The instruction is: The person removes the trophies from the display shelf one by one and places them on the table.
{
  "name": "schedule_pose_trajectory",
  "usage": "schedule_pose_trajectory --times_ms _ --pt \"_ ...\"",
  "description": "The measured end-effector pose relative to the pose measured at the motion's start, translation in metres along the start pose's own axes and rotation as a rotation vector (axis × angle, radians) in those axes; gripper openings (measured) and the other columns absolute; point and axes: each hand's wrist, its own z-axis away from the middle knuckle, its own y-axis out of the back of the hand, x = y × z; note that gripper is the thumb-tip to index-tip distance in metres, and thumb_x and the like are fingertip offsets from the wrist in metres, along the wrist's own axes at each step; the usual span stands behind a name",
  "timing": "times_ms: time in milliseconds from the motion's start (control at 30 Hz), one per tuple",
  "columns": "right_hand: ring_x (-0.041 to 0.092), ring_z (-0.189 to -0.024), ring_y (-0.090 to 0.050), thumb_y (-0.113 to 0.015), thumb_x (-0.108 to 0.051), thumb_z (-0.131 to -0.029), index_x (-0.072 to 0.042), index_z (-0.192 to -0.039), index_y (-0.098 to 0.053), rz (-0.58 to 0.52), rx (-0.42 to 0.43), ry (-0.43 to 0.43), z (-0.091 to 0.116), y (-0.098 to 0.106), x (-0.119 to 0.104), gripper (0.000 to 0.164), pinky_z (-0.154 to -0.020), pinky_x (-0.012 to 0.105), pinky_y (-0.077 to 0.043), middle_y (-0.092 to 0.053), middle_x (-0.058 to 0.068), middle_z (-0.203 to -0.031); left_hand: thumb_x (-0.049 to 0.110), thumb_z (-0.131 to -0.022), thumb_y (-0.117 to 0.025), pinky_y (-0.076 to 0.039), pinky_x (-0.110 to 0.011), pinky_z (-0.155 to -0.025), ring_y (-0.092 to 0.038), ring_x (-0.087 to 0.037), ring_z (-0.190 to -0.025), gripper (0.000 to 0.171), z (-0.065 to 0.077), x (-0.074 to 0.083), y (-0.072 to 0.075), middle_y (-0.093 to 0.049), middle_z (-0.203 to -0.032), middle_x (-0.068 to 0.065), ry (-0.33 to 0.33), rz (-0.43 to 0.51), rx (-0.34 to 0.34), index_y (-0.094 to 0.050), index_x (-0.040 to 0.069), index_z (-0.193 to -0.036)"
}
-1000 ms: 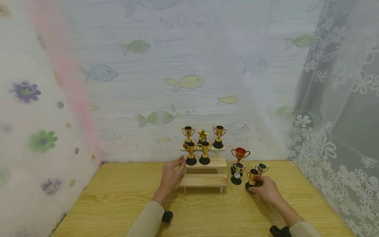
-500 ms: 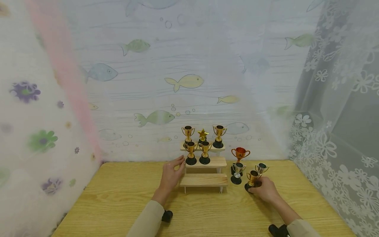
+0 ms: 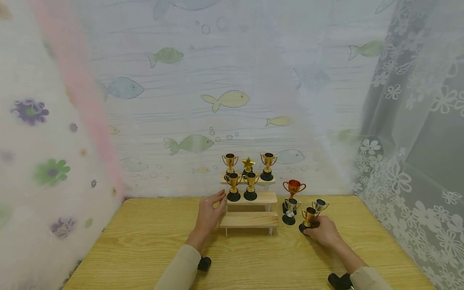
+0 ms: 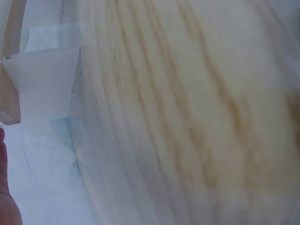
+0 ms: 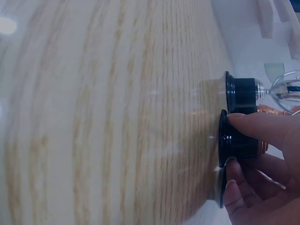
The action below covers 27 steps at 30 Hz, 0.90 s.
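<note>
My right hand (image 3: 324,231) pinches a small gold trophy cup (image 3: 309,216) by its black base (image 5: 239,138), thumb on one side and fingers on the other. Behind it stands a silver trophy cup (image 3: 320,206), partly hidden by the hand. Left of these are another silver trophy cup (image 3: 291,206) and a taller bronze-red trophy cup (image 3: 294,187). My left hand (image 3: 209,213) is at the left end of the wooden tiered stand's middle step (image 3: 266,197), fingers extended beside it. Two gold trophy cups, left (image 3: 233,183) and right (image 3: 251,183), stand on that step.
On the top step stand two gold cups, left (image 3: 230,161) and right (image 3: 268,163), with a gold star trophy (image 3: 248,164) between them. The bottom step (image 3: 250,220) is bare wood. A wood-grain table (image 3: 156,241) lies below, with patterned curtains (image 3: 174,100) behind.
The right hand and the gold cup it pinches have shifted very slightly left. The left hand and the trophies on the stand have kept their places.
</note>
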Motion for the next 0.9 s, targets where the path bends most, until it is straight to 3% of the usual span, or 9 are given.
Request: schedule_pose_trajectory --times_ms 600,900 --pt "0.047 -0.104 -0.066 -0.084 -0.011 -0.080 0.016 -0.112 -0.068 -0.002 0.008 0.006 0.003 0.001 0.002 0.044 -0.088 0.057 -0.055 -0.071 0.029 -0.108 0.017 -0.099 -0.069 -0.056 -0.048 -0.096 -0.070 -0.029 -0.112 0.025 0.000 -0.002 0.000 -0.070 -0.127 -0.010 -0.024 0.006 0.016 -0.076 0.001 -0.116" --pt "0.038 -0.097 -0.070 -0.082 -0.012 -0.082 0.014 -0.116 -0.067 -0.046 -0.017 -0.016 0.012 0.008 0.007 0.045 -0.083 0.050 -0.058 -0.071 0.025 -0.108 0.018 -0.100 -0.069 -0.056 -0.048 -0.095 -0.070 -0.027 -0.113 0.026 0.001 -0.005 -0.001 -0.070 -0.128 -0.009 -0.032 0.001 0.015 -0.076 0.001 -0.117"
